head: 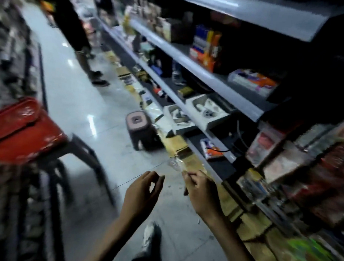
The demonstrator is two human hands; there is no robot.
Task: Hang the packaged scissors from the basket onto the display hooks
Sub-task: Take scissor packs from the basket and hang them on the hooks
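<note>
Two bare hands, left hand [144,190] and right hand [200,193]; one clear packet [176,164] pinched in the right; one red basket [17,130]; one low stool [141,131]; three grey shelf tiers [210,74]; one bystander [73,25].

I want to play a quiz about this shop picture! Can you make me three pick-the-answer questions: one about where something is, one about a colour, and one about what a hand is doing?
1. Where is the little stool?
A. On the floor by the shelves
B. On the top shelf
C. In the basket

2. What colour is the basket?
A. Blue
B. Red
C. Yellow

3. What is the right hand doing?
A. Lying flat on the floor
B. Pinching a clear wrapper
C. Gripping the stool

Answers: 1 A, it stands on the tiled floor beside the lowest shelf. 2 B, its plastic is plainly red. 3 B, its fingertips pinch a clear wrapper; the left hand holds nothing.
</note>
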